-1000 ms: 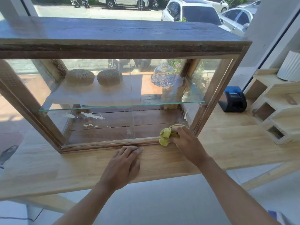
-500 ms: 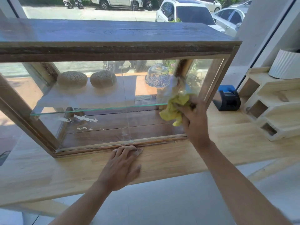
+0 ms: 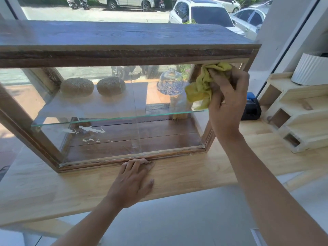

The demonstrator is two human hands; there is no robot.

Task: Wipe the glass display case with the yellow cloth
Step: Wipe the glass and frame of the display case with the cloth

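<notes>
A wood-framed glass display case [image 3: 124, 57] stands on a pale wooden counter [image 3: 177, 174]. My right hand [image 3: 229, 96] holds a crumpled yellow cloth [image 3: 202, 86] against the front glass at its upper right corner, just under the dark top board. My left hand [image 3: 133, 181] lies flat on the counter, fingertips touching the case's bottom rail near the middle. Inside, on a glass shelf [image 3: 106, 119], sit two round woven items [image 3: 77, 87] and a cut-glass dome [image 3: 170, 82].
A black device with a blue top [image 3: 251, 108] sits on the counter right of the case. A stepped pale wooden rack [image 3: 298, 112] and a white ribbed pot [image 3: 312, 70] stand at far right. Behind is a window with parked cars outside.
My right hand has carried the cloth up the right side of the glass, from the bottom rail to the upper right corner. My left hand has stayed on the counter.
</notes>
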